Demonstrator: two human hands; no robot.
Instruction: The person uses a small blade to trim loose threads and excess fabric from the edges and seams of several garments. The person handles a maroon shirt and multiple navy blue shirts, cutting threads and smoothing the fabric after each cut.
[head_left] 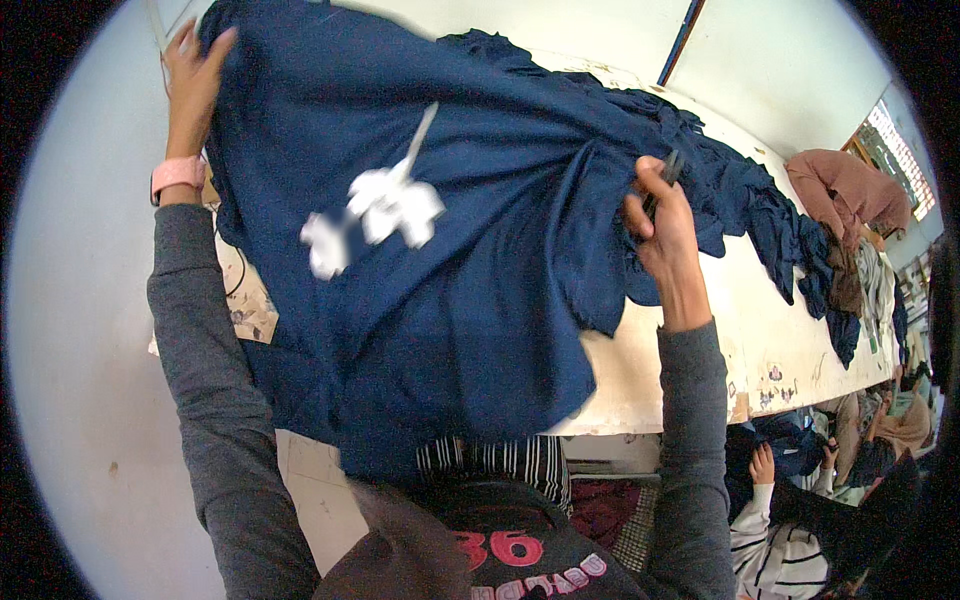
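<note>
A large piece of navy blue cloth (pixel 460 310) with a white flower print spreads in front of me and hangs over the table's near edge; part of the print is smeared by motion. At the cloth's upper left edge is my left hand (pixel 195 80), its thumb and fingers apart, the thumb against the fabric. My right hand (pixel 665 225) is at the cloth's right side, fingers curled around a small dark tool (pixel 672 167) that looks like thread snips. Its lower part is hidden in the hand.
More navy cloth (pixel 745 185) lies bunched along the pale table (pixel 700 350), which runs off to the right beside a white wall (pixel 80 300). A person in brown (pixel 850 190) bends over its far end. Other people, one in a striped sleeve (pixel 790 555), are at lower right.
</note>
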